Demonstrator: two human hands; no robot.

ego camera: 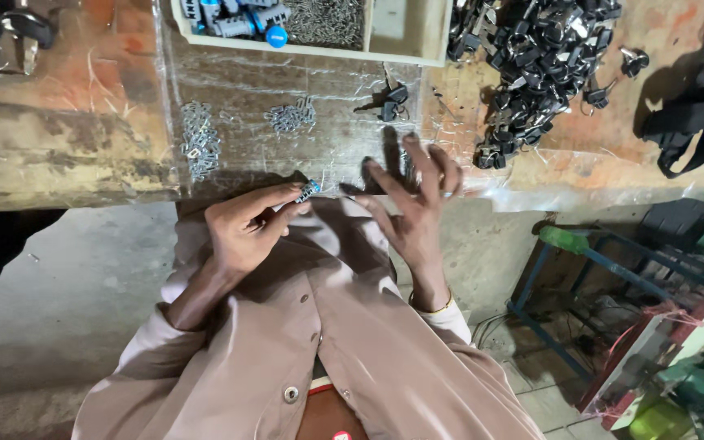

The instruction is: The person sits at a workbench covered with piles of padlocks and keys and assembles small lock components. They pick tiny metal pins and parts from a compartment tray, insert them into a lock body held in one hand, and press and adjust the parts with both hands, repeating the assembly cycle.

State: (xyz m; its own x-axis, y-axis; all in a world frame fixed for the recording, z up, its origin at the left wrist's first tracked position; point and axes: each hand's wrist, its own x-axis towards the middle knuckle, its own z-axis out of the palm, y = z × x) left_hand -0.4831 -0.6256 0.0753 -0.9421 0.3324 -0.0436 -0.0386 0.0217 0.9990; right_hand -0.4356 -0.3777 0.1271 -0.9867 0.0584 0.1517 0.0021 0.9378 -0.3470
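Pinching a small grey lock cylinder (pixel 307 191) between thumb and forefinger, the left hand (pixel 246 232) holds it at the near edge of the tabletop (pixel 67 155), its long axis tilted up and away from the wrist. The right hand (pixel 413 208) hovers just right of the cylinder, fingers (pixel 385 191) spread and released, grasping nothing. The left hand is plainly the nearer. Beyond the cylinder lie small metal clusters (pixel 201 138) on clear plastic sheeting; farther still, a wooden tray (pixel 401 55). A heap of black keys (pixel 535 57) sits far right of it.
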